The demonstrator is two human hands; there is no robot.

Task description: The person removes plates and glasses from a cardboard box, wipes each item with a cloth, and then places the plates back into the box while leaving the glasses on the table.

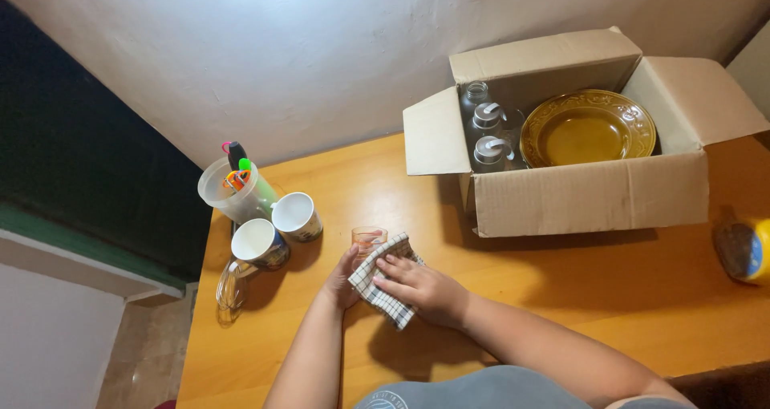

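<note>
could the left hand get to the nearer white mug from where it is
Probably yes: the nearer white mug stands just left of the left hand with bare table between, though that hand holds a small glass.

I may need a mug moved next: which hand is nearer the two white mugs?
Left. The left hand holds the small glass just right of the white mugs; the right hand, pressing the checked cloth, lies farther right.

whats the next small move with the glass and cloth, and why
Probably turn the small glass a little in the left hand while the right hand presses the checked cloth on it: the cloth covers only its near side.
</note>
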